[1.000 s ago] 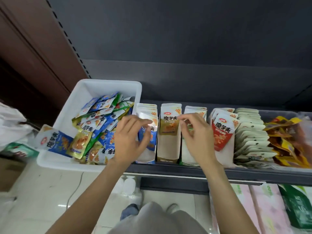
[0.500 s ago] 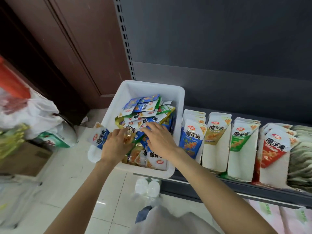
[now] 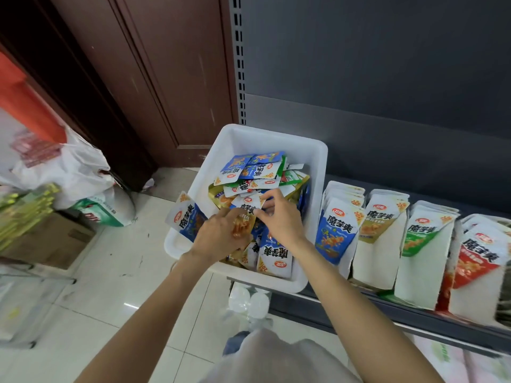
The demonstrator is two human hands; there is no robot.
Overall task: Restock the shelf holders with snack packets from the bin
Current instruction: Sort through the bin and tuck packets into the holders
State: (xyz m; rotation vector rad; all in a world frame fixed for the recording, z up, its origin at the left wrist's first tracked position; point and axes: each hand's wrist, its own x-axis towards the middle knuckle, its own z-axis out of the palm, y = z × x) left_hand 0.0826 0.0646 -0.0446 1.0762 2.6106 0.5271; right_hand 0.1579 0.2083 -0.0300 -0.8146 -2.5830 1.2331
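Shop shelving stands at three o'clock, its holders [image 3: 370,239] part filled. Both hands have left them for the white bin [image 3: 240,139] at centre: the left hand [image 3: 218,239] grips an orange packet [image 3: 243,225], the right hand [image 3: 279,217] pinches a white-topped packet [image 3: 247,204], starting the next pick.

Even, diffuse indoor light from above; scene bright, no hard shadows. Small specular glare on floor tiles [image 3: 130,305]. Upper shelf back [image 3: 387,64] dim and flat. Wide-angle bending of straight lines toward edges. Motion blur at left margin over bags [image 3: 55,167] and boxes [image 3: 47,239]; far right holders [image 3: 484,261] soft. Centre bin [image 3: 276,139] sharp, print legible.
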